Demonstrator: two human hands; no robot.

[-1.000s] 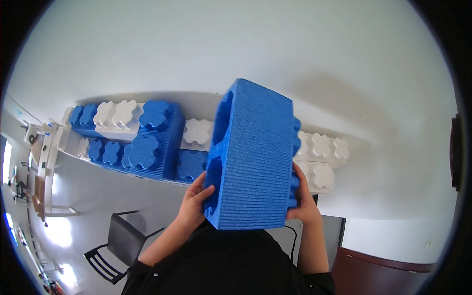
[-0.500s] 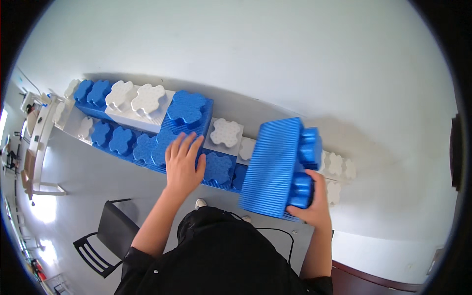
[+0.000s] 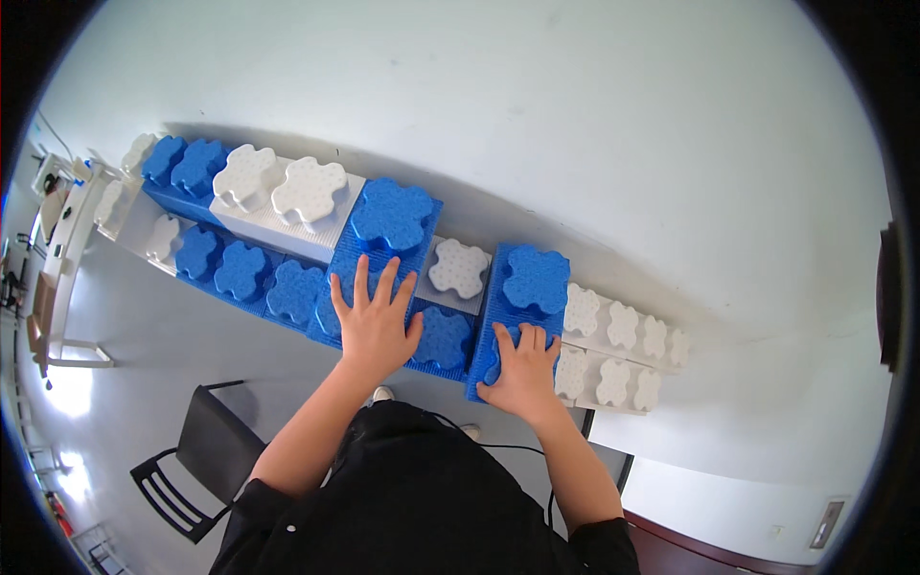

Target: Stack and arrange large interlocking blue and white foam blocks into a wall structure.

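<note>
Blue block (image 3: pixel 517 311): in the head view, the only one on my feed, it lies crosswise on the double row of blocks (image 3: pixel 613 381), reaching from the far edge, beside the wall (image 3: pixel 728 240), to the near edge; bare white studs run on past it to the row's right end.
What changed: a moment ago it hung tilted above the row, its studs turned rightward; now the studs point up and its base is down. I judge its weight has passed from the hand to the row, though from up here I cannot tell whether it is pressed fully home.
Right hand (image 3: pixel 525 372): fingers closed over the block's near stud, thumb by its near left corner; how hard they press, I cannot tell.
Left hand (image 3: pixel 377 331): released, fingers spread palm-down over the near stud of the other crosswise block (image 3: pixel 393 216), holding nothing; it lay over that same block a moment ago.
Gap: with the piece set down, a lower stretch is framed on both sides, a white stud (image 3: pixel 458 268) at the far edge and a blue stud (image 3: pixel 443 337) at the near edge.
Far edge, leftward: an upper white block (image 3: pixel 307 189) with two studs adjoins the other crosswise block.
</note>
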